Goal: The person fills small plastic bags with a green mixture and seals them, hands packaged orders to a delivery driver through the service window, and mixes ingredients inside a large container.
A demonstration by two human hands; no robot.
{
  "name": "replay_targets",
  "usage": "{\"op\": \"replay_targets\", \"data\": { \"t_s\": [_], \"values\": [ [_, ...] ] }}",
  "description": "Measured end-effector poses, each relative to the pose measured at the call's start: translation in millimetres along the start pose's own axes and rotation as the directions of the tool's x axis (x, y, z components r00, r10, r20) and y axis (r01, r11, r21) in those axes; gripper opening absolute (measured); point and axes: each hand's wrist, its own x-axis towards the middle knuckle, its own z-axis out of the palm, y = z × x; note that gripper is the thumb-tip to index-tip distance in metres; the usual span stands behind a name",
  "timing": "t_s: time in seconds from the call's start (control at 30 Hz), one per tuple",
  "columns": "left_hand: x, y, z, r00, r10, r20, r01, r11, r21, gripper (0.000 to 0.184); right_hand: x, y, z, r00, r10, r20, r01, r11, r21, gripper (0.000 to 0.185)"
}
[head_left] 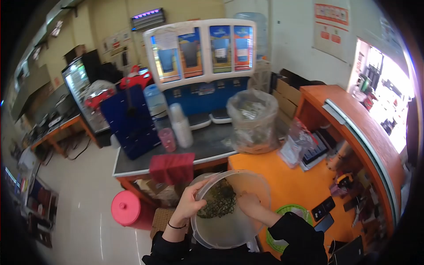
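A large translucent plastic tub [260, 181] is tilted in front of my body, its opening towards me. Dark green, leafy-looking bits [218, 203] lie clumped in it; their exact kind is hard to make out. My left hand [191, 202] grips the tub's left rim, thumb on the inner side and fingers over the edge. Down inside the tub, on its right, is my right hand [249, 204], close to the green bits. Its fingers are blurred and partly hidden, so whether they hold anything does not show.
A green basket [269, 240] and phones [323, 208] lie on the orange counter [251, 163] to the right. Beyond stand a large plastic bag [254, 128], a drink dispenser [205, 88] and stacked cups [181, 128]. A pink lidded bin [128, 211] stands on the floor at left.
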Motion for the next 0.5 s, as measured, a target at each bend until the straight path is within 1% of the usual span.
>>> {"op": "replay_targets", "data": {
  "t_s": [0.03, 0.1, 0.13, 0.23, 0.27, 0.33, 0.37, 0.4, 0.43, 0.5],
  "values": [
    [-14, 7, -4, 1.000, -0.002, -0.027, 0.002, 1.000, 0.008, 0.067, 3, -12, 13, 1.000, -0.008, 0.005, 0.008, 1.000, -0.028, 0.019],
    [-43, 23, -15, 0.996, -0.001, -0.086, 0.003, 1.000, 0.026, 0.067, -4, -42, 8, 0.976, -0.167, 0.140, 0.167, 0.986, 0.016, 0.019],
    [-59, 26, -24, 0.996, -0.004, -0.085, 0.008, 0.999, 0.047, 0.064, -8, -57, 4, 0.947, -0.246, 0.208, 0.242, 0.969, 0.044, 0.019],
    [-109, 36, -45, 0.982, 0.006, -0.191, 0.009, 0.997, 0.080, 0.064, -4, -101, -12, 0.909, -0.390, 0.146, 0.374, 0.919, 0.126, 0.022],
    [-127, 39, -52, 0.977, -0.001, -0.214, 0.017, 0.997, 0.073, 0.064, 0, -121, -10, 0.934, -0.344, 0.096, 0.335, 0.937, 0.105, 0.023],
    [-164, 47, -69, 0.972, 0.076, -0.222, -0.036, 0.983, 0.179, 0.066, 8, -165, -6, 0.969, -0.248, -0.015, 0.249, 0.966, 0.069, 0.025],
    [-184, 51, -79, 0.968, 0.114, -0.225, -0.060, 0.971, 0.233, 0.068, 10, -184, -2, 0.954, -0.300, 0.024, 0.298, 0.953, 0.046, 0.026],
    [-205, 53, -84, 0.950, 0.109, -0.294, -0.064, 0.985, 0.159, 0.068, 8, -204, 7, 0.934, -0.351, 0.064, 0.350, 0.936, 0.026, 0.027],
    [-226, 59, -91, 0.938, 0.103, -0.331, -0.049, 0.985, 0.167, 0.068, 5, -226, 13, 0.911, -0.399, 0.107, 0.400, 0.916, 0.009, 0.028],
    [-266, 69, -105, 0.915, 0.088, -0.394, -0.020, 0.984, 0.175, 0.069, -4, -271, 22, 0.903, -0.422, 0.086, 0.421, 0.907, 0.029, 0.027]
  ]
}}
